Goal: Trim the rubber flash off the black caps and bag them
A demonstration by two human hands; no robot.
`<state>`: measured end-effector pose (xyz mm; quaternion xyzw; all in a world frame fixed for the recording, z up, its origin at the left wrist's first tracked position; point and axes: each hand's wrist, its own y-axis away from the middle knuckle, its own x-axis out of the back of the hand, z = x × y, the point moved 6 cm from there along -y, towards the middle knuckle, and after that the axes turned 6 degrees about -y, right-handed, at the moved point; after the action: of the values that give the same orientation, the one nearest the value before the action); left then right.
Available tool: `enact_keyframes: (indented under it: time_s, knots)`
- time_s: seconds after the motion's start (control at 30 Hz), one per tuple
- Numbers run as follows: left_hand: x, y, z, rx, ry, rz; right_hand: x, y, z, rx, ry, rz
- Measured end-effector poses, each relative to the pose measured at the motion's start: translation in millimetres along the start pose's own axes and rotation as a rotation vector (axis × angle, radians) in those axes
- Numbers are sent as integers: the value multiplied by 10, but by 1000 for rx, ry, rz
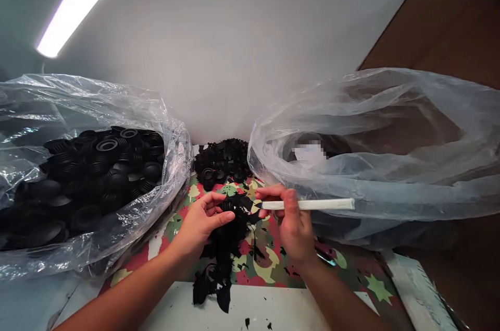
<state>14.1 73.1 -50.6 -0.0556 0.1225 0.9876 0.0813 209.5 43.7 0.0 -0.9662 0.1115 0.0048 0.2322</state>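
Observation:
Between the thumb and fingers of my left hand (209,216) is a small black ribbed part (226,206). My right hand (291,221) holds a thin pale stick-like tool (326,204), whose dark tip points left toward the black part, with a gap between them. Black scraps (230,237) lie under and between my hands on a patterned red, green and yellow cover (269,263). More scraps (213,286) reach down onto a white surface (253,310) near me.
At the left, a clear plastic bag (175,164) holds many black ribbed round parts (97,174). A dark heap (224,159) sits by the wall. Another clear bag (371,185) stands open at the right. A shiny metal object (325,256) lies beside my right wrist.

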Motion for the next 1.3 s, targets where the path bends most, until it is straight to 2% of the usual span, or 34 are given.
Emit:
enact_keyframes:
  time_s: [0.17,0.33,0.47,0.6,0.7,0.83,1.0,1.17,1.3]
  knots:
    - [-56,116,258,-127,-166,-21,-168,98,-199,266,159,-139]
    - [-54,141,309,-201,-288,-20,-197,144,-174,265,172,-163]
    - [-26,157,364,-250,-519,10,-180,156,-176,299,197,-169]
    - [-67,212,463,-441,-706,40,-282,160,-133,298,261,-298]
    - [-133,247,440,-511,-801,30,-388,188,-96,323,284,-369]
    - [-190,285,391,-531,-905,28,-438,231,-77,327,293,-351]
    - [-165,281,391,-495,-874,16,-213,232,-174,331,274,-176]
    - [-112,219,374,-426,-750,-14,-201,220,-205,341,247,-289]
    - [-79,188,386,-415,-707,-3,-300,255,-201,398,275,-292]
